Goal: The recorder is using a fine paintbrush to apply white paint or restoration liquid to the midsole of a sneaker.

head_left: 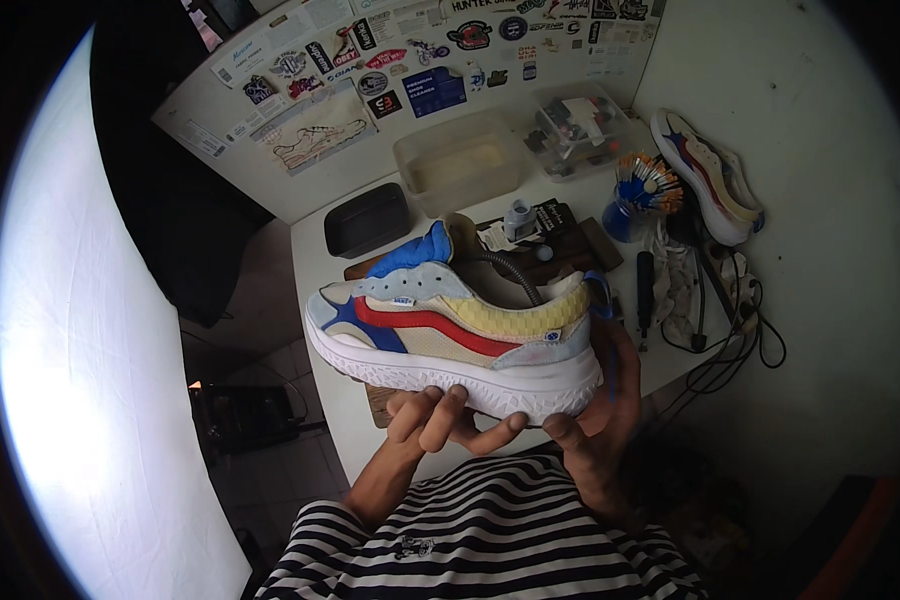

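A multicoloured sneaker [440, 325] with a thick white sole is held up sideways in front of me, its toe to the left. It has a red wavy stripe, blue patches, a yellow padded collar and a blue tongue pulled up. Beneath the middle of the sole, my left hand [435, 418] grips the edge with bent fingers. My right hand [605, 405] is wrapped round the heel, with the thumb against the sole and the fingers partly hidden behind. Inside the shoe opening shows a ribbed, curved tube [515, 272].
On the white table [340, 330] stand a black tray [368, 220], a clear plastic tub [457, 165], a lidded box [575, 130], a small bottle [519, 220] and a cup of brushes [625, 215]. A matching sneaker [705, 175] leans at right, near a black pen-shaped tool [645, 290] and tangled cables [740, 310].
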A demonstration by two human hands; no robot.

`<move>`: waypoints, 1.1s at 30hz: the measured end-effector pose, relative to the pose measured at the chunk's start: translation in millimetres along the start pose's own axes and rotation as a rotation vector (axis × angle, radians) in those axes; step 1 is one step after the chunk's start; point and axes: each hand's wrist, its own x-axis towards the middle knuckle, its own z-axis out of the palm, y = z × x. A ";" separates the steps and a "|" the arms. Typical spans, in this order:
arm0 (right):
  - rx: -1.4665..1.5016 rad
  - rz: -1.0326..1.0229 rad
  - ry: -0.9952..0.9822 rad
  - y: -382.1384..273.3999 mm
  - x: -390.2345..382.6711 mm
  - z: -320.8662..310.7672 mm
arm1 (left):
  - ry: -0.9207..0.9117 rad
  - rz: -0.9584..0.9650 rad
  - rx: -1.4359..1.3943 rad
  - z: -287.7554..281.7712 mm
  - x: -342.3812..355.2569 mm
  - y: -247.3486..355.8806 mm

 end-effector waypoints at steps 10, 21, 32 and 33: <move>0.011 -0.068 0.130 4.4 13.2 -22.7 | 0.221 -0.143 -0.516 3.7 -9.3 24.4; 0.003 -0.073 0.030 19.5 12.4 -13.1 | -0.412 -1.930 -1.738 -62.3 -40.8 28.5; -0.038 -0.072 -0.040 30.9 1.5 -18.9 | -0.099 -2.009 -1.997 -41.3 -57.9 1.1; -0.048 -0.093 -0.043 25.1 2.2 -21.4 | -0.050 -2.008 -2.049 -41.2 -60.0 -6.0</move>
